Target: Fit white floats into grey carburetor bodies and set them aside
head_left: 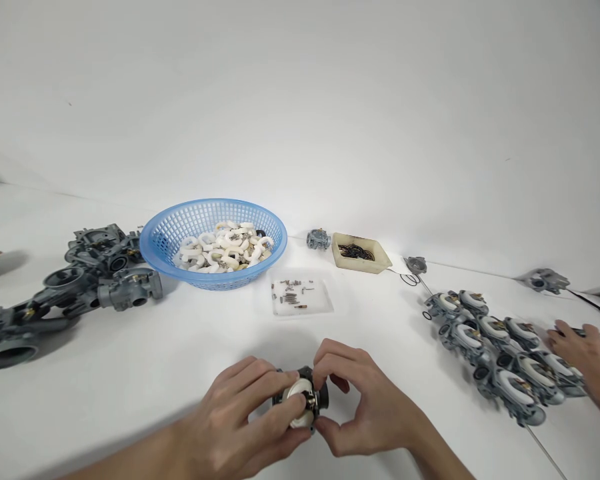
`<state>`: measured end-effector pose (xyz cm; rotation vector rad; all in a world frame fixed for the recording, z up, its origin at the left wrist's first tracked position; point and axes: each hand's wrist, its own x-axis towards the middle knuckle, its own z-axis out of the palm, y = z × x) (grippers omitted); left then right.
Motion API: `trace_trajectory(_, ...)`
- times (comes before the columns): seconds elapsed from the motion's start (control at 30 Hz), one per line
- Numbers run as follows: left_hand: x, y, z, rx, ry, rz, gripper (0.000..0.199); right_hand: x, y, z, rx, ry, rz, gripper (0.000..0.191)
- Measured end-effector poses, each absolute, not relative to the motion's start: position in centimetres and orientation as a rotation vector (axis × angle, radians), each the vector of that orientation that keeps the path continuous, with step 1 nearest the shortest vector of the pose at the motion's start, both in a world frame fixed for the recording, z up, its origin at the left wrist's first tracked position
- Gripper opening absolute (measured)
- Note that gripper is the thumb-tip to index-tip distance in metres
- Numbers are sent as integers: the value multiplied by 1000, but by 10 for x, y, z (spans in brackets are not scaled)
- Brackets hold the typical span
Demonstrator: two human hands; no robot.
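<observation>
In front of me on the white table sits a carburetor (323, 398) with a white ring-shaped float (300, 385) on its upturned side. My left hand (250, 413) grips it from the left, its fingers pressing on the float. From the right, my right hand (365, 400) holds the carburetor's edge, thumb low and index finger high. Fingers cover much of the carburetor. Beyond my hands lies a clear shallow tray (320, 300) with small springs, pins and a brass-coloured piece.
A blue basket (213, 285) holds many white floats. Grey carburetor bodies (130, 288) lie at left. Carburetors with floats (517, 390) stand in rows at right, beside another person's hand (580, 347). A cream tray (363, 265) holds black rubber rings. A small carburetor (319, 239) stands near it.
</observation>
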<state>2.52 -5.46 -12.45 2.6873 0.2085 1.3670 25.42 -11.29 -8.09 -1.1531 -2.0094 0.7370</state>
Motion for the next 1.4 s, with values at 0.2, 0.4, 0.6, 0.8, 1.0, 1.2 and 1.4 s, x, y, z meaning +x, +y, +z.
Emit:
trace_trajectory(0.2,27,-54,-130,2655,252,1373,31,256,-114,-84,-1184,-2018,721,35)
trace_trajectory(0.4,28,-52,-129,2600,315,1376,28,257,-114,-85,-1226,-2043,707,40)
trace_trajectory(0.6,28,-53,-129,2611,306,1380,28,254,-112,-84,-1220,-2043,711,38)
trace_trajectory(0.8,25,-52,-131,2665,255,1374,29,255,-111,-83,-1201,-2057,719,36)
trace_trajectory(1.0,24,-54,-123,2710,177,1370,29,254,-113,-74,-1206,-2066,757,44)
trace_trajectory(1.2,24,-55,-118,2723,180,1374,27,254,-117,-67,-1221,-2107,788,50)
trace_trajectory(1.4,23,-54,-119,2733,151,1368,27,253,-117,-69,-1246,-2148,797,57)
